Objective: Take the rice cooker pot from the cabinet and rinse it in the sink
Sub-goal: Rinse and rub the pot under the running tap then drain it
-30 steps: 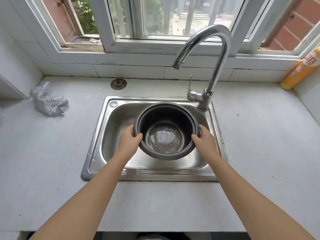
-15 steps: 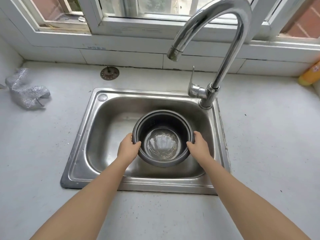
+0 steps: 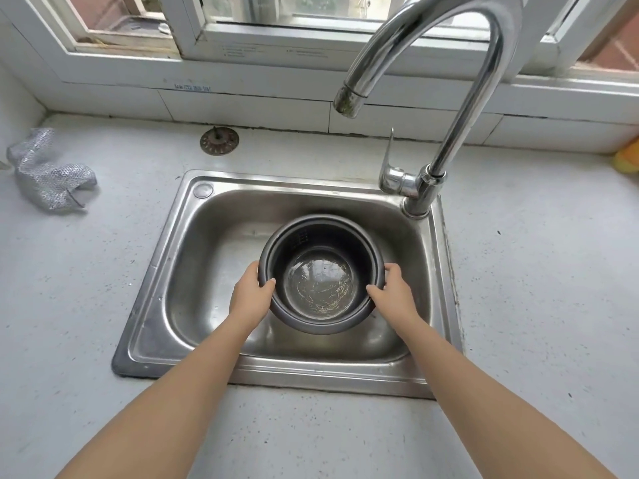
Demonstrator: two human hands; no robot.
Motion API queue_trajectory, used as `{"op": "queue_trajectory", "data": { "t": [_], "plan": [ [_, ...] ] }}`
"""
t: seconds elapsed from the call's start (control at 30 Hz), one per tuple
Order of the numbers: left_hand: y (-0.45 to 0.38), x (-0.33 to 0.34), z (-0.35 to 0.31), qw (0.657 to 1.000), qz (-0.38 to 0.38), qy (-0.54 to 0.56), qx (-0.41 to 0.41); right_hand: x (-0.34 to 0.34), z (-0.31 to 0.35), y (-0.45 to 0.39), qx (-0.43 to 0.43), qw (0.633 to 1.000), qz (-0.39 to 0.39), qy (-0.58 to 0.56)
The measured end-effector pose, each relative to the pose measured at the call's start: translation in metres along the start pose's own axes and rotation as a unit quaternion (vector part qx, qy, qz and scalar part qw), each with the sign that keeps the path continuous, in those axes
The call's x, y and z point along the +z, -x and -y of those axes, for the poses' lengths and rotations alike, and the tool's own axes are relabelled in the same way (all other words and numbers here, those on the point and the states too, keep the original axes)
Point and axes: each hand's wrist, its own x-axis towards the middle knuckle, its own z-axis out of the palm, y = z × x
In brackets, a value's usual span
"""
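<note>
The dark rice cooker pot sits upright low in the steel sink, mouth up, its scratched shiny bottom showing. My left hand grips the pot's left rim with the thumb hooked inside. On the opposite rim my right hand holds the pot the same way. The chrome faucet arches over the sink from its right rear corner; its spout ends above and behind the pot. No water runs from it.
A silver mesh scouring cloth lies on the white counter at the left. A round drain strainer rests behind the sink. An orange bottle shows at the right edge. A window sill runs along the back.
Both hands have lowered the pot deeper into the sink. My head has moved closer and tilted down, so the faucet looms larger.
</note>
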Motion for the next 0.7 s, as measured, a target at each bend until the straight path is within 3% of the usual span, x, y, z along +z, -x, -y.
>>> {"op": "queue_trajectory", "data": {
  "t": [0.23, 0.4, 0.5, 0.7],
  "plan": [
    [0.000, 0.001, 0.001, 1.000, -0.016, 0.003, -0.009, -0.003, -0.002, 0.003, 0.000, 1.000, 0.021, -0.007],
    [0.008, -0.004, 0.000, 1.000, -0.011, -0.012, -0.022, -0.016, 0.012, 0.007, -0.037, 0.997, 0.017, 0.072],
    [0.015, -0.008, -0.001, 1.000, -0.004, -0.018, -0.021, -0.028, 0.033, 0.012, -0.092, 0.986, -0.022, 0.140],
    [0.022, -0.011, 0.003, 1.000, -0.009, 0.021, -0.006, -0.054, 0.094, 0.009, -0.243, 0.954, -0.143, 0.100]
  ]
}}
